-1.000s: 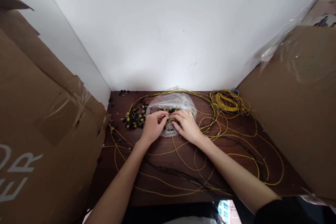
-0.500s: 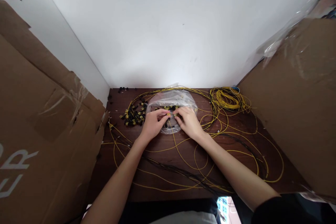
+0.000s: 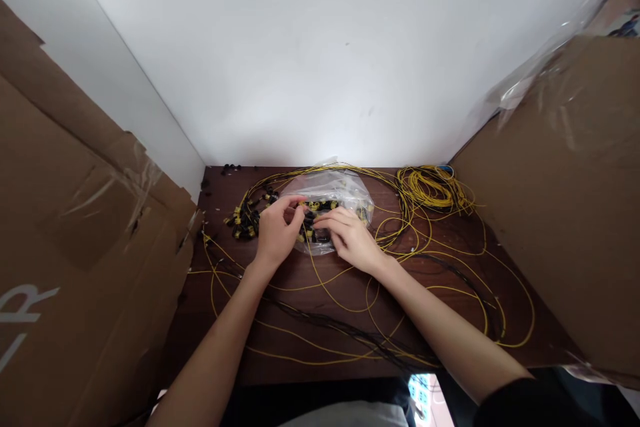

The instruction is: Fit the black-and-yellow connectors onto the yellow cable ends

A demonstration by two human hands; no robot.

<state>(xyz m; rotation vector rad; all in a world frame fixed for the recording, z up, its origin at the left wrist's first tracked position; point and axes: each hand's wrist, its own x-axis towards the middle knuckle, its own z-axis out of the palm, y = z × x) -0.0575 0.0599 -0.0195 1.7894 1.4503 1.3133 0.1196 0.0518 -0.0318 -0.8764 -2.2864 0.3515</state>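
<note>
**Both hands at the connector bag, desk centre**

Here, both forearms run up from the bottom edge and converge on a clear plastic bag [image 3: 333, 192] lying at the back-middle of the dark wooden desk [image 3: 450, 267], close to the white wall [image 3: 320, 53].

Left hand [image 3: 276, 230]: back of hand up, wrist straight, fingers curled in toward the thumb, fingertips at the bag's left edge. Looks like a pinch on a small piece or a wire end, but it is too small to tell what.

Right hand [image 3: 350, 237]: palm down, fingers stretched flat and pointing left over the bag's front edge, resting on the black-and-yellow connectors [image 3: 316, 208] showing through the plastic. Not closed; whether anything is under the fingers is hidden.

A thin yellow wire [image 3: 325, 290] trails from between the hands toward the desk front. More loose yellow wires loop over the desk; a tighter yellow coil [image 3: 433, 188] sits back right. A pile of black-and-yellow connectors [image 3: 243, 220] lies just left of the left hand. Cardboard panel left [image 3: 75, 227], cardboard panel right [image 3: 565, 200].
</note>
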